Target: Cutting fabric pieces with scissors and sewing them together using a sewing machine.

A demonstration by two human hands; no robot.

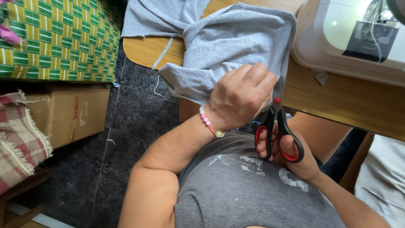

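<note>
Two hands are at work on one piece of grey cloth (pixel 228 46) that hangs over the near edge of the wooden bench (pixel 337 99). The left hand (pixel 240 99) is closed in a fist around a gathered fold of the cloth, pinching it taut just off the bench edge. The right hand (pixel 287 152) has its fingers curled through the red and black loops of the scissors (pixel 276 126), gripping them; the blades run up behind the left fist, so I cannot tell how far they are parted or whether they are in the cloth.

As for progress, a narrow grey strip (pixel 162 54) dangles from the cloth's left side and a small grey scrap (pixel 322 77) lies on the bench by the white sewing machine (pixel 350 38). That suggests some trimming is done. Most of the cloth looks whole, bunched on the bench, so I judge a good deal of cutting is left.

A cardboard box (pixel 76 112) sits on the dark floor (pixel 135 114) to the left.
</note>
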